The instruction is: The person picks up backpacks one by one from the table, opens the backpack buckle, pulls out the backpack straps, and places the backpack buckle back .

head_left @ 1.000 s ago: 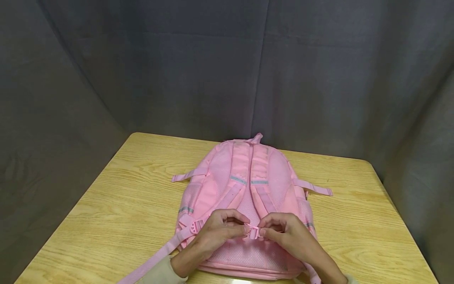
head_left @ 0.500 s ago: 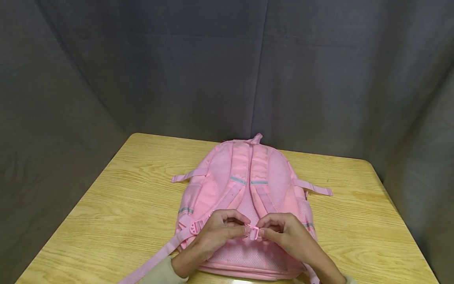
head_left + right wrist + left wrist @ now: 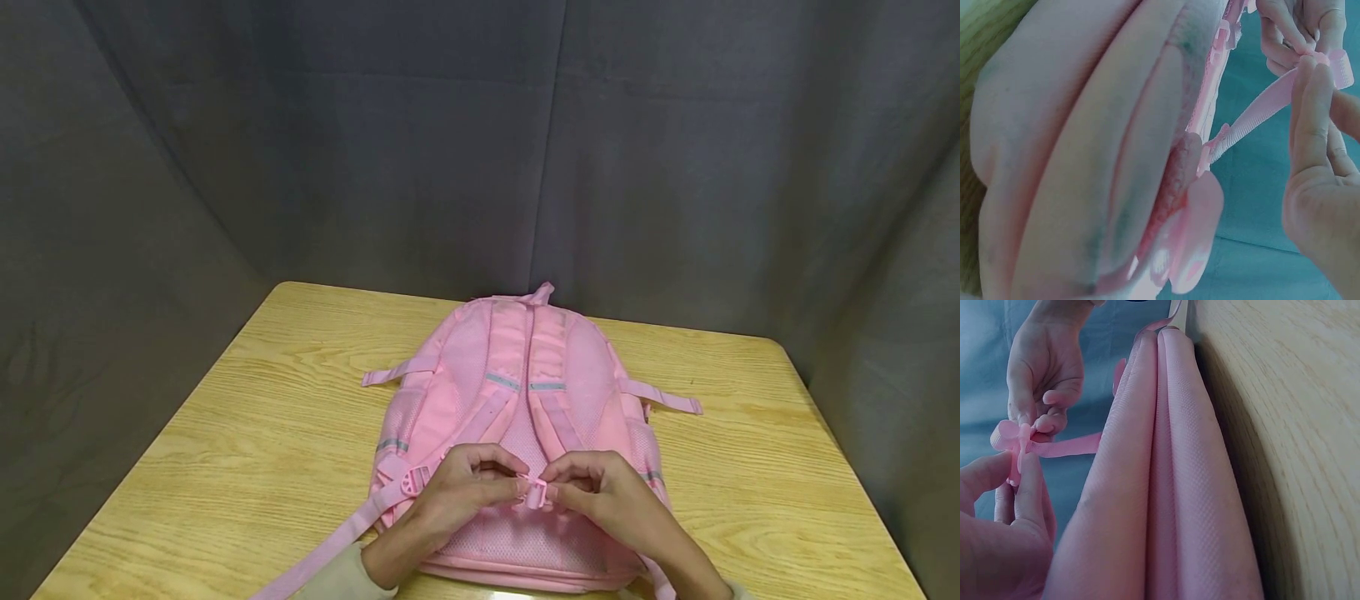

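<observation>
The left hand and right hand each have a pinching grip on opposite sides of a small pink plastic buckle, held over the lower back of the pink backpack, which lies on the wood-grained surface. With both grips crowded onto so small a part, either could slip, and tension in the webbing strap might twist it askew. The head view hides the buckle's height, while both wrist views show it raised clear of the bag.
</observation>
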### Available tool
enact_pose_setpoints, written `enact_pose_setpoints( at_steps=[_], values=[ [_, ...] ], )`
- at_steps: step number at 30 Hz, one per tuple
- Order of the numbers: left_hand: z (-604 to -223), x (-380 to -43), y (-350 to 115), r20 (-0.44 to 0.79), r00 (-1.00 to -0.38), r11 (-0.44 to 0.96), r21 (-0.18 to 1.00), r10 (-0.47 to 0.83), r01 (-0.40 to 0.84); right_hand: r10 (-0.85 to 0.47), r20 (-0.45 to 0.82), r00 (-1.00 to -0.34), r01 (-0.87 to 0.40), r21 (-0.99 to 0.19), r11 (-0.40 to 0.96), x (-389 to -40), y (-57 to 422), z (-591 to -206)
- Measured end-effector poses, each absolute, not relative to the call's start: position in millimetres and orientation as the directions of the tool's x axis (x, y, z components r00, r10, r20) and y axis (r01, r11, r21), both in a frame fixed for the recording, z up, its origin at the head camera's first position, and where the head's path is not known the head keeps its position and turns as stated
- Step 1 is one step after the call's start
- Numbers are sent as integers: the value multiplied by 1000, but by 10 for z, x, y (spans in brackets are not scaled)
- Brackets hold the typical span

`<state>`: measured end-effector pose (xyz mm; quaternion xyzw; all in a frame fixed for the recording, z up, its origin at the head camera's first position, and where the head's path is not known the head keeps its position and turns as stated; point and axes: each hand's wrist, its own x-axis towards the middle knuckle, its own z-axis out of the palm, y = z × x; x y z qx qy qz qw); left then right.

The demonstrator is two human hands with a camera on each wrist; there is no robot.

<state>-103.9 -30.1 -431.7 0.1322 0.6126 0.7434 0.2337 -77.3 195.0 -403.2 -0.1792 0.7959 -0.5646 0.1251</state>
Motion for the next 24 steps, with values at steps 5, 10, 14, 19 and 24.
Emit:
enact_pose_setpoints(
  at_steps=[5, 10, 14, 19, 24],
  values=[
    [-4315, -1038, -306, -95, -857, -141, 972, 507, -191, -432, -26, -902, -106, -955, 279, -770, 1966, -4041],
    [-4315, -1039, -305, -93, -859, -140, 972, 503, -187, -414, -71, -907, -53, -958, 280, -764, 1967, -4039],
    [-4317, -1042, -302, -92, -861, -145, 971, 501, -188, -399, -93, -912, -24, -960, 279, -765, 1956, -4038],
    [-4316, -1041, -296, -90, -861, -142, 972, 501, -185, -386, -92, -918, -22, -959, 282, -759, 1954, -4046],
    [-4311, -1040, -292, -88, -862, -135, 975, 500, -178, -379, -78, -922, -30, -962, 271, -751, 1965, -4064]
  ],
)
